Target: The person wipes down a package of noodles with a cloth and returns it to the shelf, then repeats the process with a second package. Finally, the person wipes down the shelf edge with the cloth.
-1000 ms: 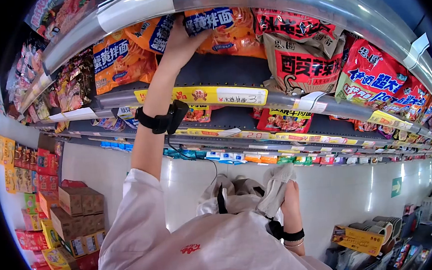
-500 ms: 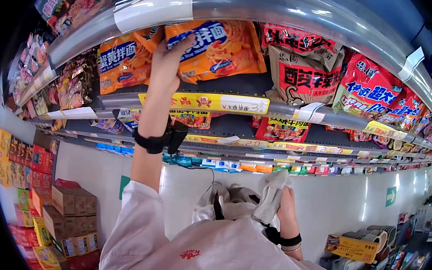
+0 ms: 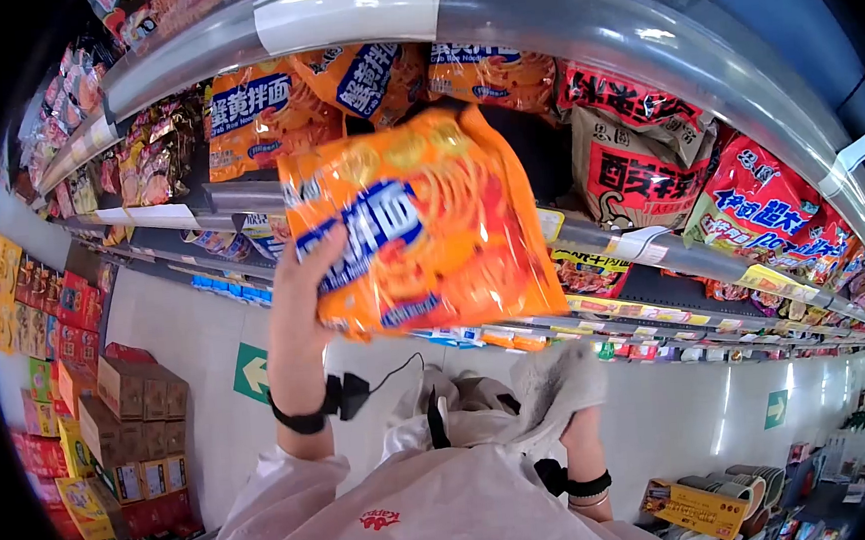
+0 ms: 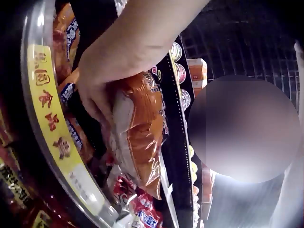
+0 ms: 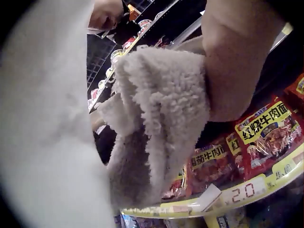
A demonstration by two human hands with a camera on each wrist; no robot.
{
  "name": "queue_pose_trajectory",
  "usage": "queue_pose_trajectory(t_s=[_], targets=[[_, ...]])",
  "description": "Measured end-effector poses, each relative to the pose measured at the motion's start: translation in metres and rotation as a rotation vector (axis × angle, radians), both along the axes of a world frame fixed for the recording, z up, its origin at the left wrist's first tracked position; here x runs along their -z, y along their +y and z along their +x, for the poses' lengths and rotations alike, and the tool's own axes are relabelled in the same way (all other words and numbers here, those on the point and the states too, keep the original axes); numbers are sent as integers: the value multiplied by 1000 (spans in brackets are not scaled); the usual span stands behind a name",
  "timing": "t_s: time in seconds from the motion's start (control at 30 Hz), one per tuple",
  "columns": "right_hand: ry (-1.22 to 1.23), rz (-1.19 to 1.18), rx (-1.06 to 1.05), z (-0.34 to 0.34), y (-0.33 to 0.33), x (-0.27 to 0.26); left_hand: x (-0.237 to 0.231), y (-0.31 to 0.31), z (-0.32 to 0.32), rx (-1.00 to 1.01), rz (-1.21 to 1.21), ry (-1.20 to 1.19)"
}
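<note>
My left hand (image 3: 299, 294) grips the left edge of an orange packet of crab roe noodles (image 3: 450, 229), thumb lying over its printed front. The packet hangs tilted in front of the shelf, its front facing up in the head view. In the left wrist view the fingers of the left hand (image 4: 107, 76) curl round the side of the orange packet (image 4: 145, 137). Low by my body, my right hand (image 3: 582, 435) holds a fluffy grey cloth (image 3: 567, 396). The right wrist view shows this cloth (image 5: 166, 95) bunched up, hiding the fingertips.
More orange noodle packets (image 3: 266, 116) sit on the shelf behind. To their right are a brown noodle bag (image 3: 636, 165) and a red one (image 3: 757, 182). A clear rail (image 3: 535, 17) runs along the shelf above. Stacked cartons (image 3: 141, 401) stand on the floor at left.
My left hand has taken the orange noodle packet off the shelf and brought it down and towards my body. The right hand stays low with the grey cloth.
</note>
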State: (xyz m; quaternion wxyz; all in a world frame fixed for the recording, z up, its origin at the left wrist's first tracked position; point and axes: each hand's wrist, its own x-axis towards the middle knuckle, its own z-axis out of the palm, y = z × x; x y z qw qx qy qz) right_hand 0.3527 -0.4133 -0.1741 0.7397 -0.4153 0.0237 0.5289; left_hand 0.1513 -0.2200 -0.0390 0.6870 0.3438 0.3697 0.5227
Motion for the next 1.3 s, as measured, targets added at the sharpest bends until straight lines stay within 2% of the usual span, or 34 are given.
queue_pose_trajectory(t_s=[0.03,0.07,0.13,0.17,0.23,0.37,0.4,0.47,0.53,0.6,0.67,0.77,0.87,0.93,0.97,1.13,1.2,1.27,1.3], targets=[[51,150,-14,1,2,-6,10,-8,0,9,-48,13],[55,140,-12,6,7,-1,20,-17,0,18,-95,25],[-828,58,-14,19,16,12,27,-35,3,121,-109,41],[-1088,-76,5,23,19,11,32,-42,6,141,-121,68],[-1261,-284,14,26,22,4,36,-53,13,190,-94,104],[-1226,-457,-18,14,22,-13,49,-58,22,263,-101,152],[-1116,-345,-53,8,22,-20,52,-60,23,278,-111,168],[-526,120,-230,-1,12,-38,61,-62,22,328,-98,196],[-572,55,-247,-4,20,-42,67,-62,24,374,-337,-110],[-579,42,-248,0,20,-32,77,-60,25,404,-324,-100],[-583,27,-248,2,20,-30,83,-58,27,435,-458,-112],[-557,-71,-220,3,17,-30,86,-57,35,411,-474,-93],[-500,-93,-85,20,7,-2,83,-58,40,386,-492,-97],[-1267,-1188,-362,49,1,26,82,-60,42,310,-482,-117],[-1532,-782,-249,67,-44,59,85,-59,42,323,-459,-159],[-1615,-864,-282,22,-1,-7,81,-63,45,294,-448,-99],[-932,337,-201,7,12,-26,83,-70,49,292,-443,-1],[-1523,163,-409,-2,22,-46,85,-77,51,346,-409,9],[-1629,156,-390,-10,27,-44,86,-81,53,365,-335,11]])
